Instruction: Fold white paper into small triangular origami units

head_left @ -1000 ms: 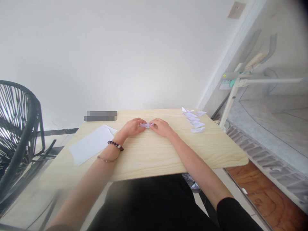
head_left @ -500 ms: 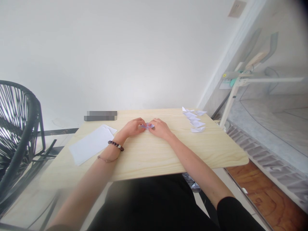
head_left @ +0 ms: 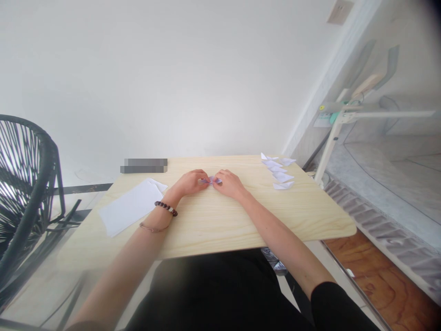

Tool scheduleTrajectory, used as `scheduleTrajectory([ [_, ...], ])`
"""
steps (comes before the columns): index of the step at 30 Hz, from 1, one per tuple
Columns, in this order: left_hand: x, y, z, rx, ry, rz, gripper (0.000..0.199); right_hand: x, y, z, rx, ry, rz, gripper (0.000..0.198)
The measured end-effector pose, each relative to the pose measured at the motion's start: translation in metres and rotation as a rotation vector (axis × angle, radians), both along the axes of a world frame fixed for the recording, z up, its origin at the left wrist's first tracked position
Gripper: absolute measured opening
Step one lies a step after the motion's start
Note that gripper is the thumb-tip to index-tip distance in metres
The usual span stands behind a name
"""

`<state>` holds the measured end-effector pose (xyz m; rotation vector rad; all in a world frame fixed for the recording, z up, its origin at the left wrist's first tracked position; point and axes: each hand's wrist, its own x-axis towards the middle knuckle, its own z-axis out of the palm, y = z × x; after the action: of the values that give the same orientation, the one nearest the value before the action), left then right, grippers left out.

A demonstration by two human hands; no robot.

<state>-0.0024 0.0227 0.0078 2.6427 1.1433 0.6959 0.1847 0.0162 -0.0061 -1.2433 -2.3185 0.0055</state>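
White paper [head_left: 211, 179] sat mid-width on the table [head_left: 220, 225], toward its far edge, fingers of the left hand [head_left: 191, 183] and right hand [head_left: 228, 183] both clamped on it. Right one had just edged inward, so I'd guess folding wasn't finished.

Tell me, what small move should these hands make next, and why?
Perhaps gently press the small folded paper along its middle, keeping both grips. The left hand and right hand hold it from opposite sides, with its middle showing between them. Its exact creases are too small to read, so a light press seems safest.
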Motion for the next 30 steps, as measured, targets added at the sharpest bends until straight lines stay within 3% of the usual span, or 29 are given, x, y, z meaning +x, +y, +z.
scheduleTrajectory([
  [10, 0.004, -0.007, 0.003, 0.028, 0.054, 0.101, 0.027, -0.005, -0.004, 0.002, 0.028, 0.008, -0.003, 0.012],
  [30, 0.014, -0.013, 0.004, 0.039, 0.112, 0.223, 0.029, -0.006, -0.003, 0.000, -0.053, 0.010, -0.016, 0.015],
])
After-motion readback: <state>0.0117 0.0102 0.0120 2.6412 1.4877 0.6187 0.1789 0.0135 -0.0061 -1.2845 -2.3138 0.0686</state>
